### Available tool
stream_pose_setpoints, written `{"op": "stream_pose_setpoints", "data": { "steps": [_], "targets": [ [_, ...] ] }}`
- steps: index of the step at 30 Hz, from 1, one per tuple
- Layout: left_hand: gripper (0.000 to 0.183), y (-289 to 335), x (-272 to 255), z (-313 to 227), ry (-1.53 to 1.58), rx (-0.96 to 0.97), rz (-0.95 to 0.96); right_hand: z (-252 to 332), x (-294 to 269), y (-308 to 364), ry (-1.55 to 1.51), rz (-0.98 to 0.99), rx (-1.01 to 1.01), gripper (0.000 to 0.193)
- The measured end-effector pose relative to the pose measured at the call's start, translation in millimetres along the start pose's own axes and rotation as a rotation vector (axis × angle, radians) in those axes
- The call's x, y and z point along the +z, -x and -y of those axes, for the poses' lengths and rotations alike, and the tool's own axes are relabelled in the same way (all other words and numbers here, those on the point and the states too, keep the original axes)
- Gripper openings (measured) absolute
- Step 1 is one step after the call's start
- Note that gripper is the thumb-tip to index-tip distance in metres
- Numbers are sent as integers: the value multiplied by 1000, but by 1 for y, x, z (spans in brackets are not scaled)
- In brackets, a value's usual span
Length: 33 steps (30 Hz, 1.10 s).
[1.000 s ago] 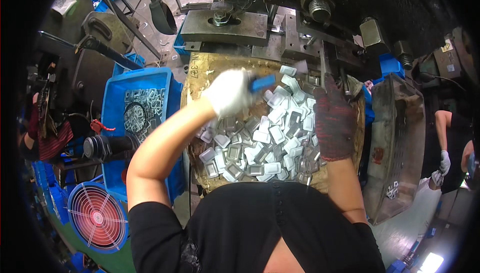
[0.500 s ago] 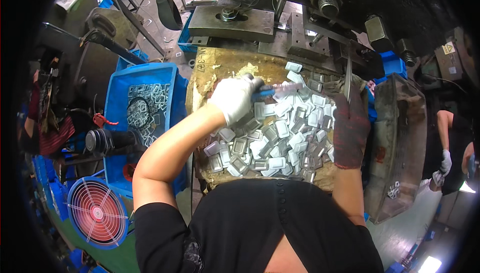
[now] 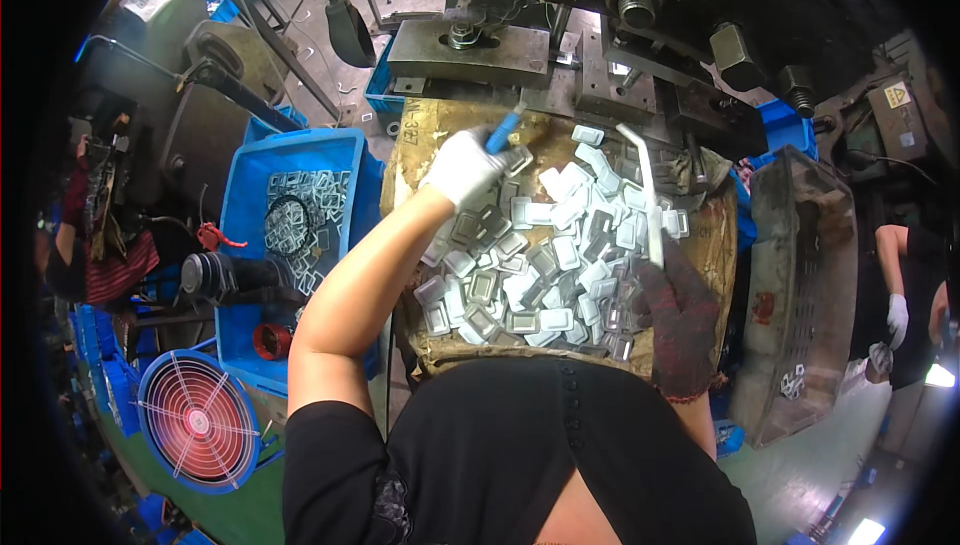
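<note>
My left hand [image 3: 466,167], in a white glove, is closed around a blue-handled tool [image 3: 505,132] whose short greyish tip points away from me. A small metal piece [image 3: 517,159] sits right by its fingers; whether they grip it too I cannot tell. My right hand [image 3: 684,320], in a dark red-and-black glove, is closed on a long, pale, bent metal tool [image 3: 648,185] that reaches forward over the parts. Between my hands many small rectangular dish-shaped metal parts [image 3: 560,253] lie heaped on a worn, brownish work surface [image 3: 440,120].
Metal press blocks [image 3: 470,50] and large bolts stand beyond the surface. At left is a blue crate [image 3: 345,155] with thin metal frames; a red-bladed fan [image 3: 198,422] is below it. A metal trough [image 3: 790,295] stands right. Other people are at both sides.
The blue-handled tool has swung from pointing right to pointing away from me. My right hand has drawn back toward me, and its long tool now leans left over the parts.
</note>
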<state>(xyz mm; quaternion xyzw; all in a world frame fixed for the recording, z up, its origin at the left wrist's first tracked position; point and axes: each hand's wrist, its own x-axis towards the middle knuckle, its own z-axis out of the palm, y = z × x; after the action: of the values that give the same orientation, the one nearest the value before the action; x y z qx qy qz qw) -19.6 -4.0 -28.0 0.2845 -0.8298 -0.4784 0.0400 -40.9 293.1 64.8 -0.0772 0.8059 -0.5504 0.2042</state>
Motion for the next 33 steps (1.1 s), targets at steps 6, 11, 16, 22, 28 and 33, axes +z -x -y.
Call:
{"op": "stream_pose_setpoints", "data": {
  "steps": [6, 11, 16, 22, 28, 33],
  "targets": [
    [35, 15, -11, -6, 756, -156, 167, 8, 10, 13, -27, 216, 108, 48],
    [31, 21, -9, -17, 849, -157, 137, 8, 11, 13, 44, 207, 45, 44],
    [30, 17, -9, -15, 772, -127, 203, -7, 11, 10, 64, 224, -54, 41],
    [38, 11, -24, -24, 510, 16, 244, -20, 8, 0, 198, 283, -276, 40],
    [41, -4, -30, -35, 317, -2, 274, -6, 4, -3, 209, 302, -119, 42],
    [31, -48, -33, -68, -582, 251, 161, -5, -1, -15, 46, 52, -35, 45]
  ]
}}
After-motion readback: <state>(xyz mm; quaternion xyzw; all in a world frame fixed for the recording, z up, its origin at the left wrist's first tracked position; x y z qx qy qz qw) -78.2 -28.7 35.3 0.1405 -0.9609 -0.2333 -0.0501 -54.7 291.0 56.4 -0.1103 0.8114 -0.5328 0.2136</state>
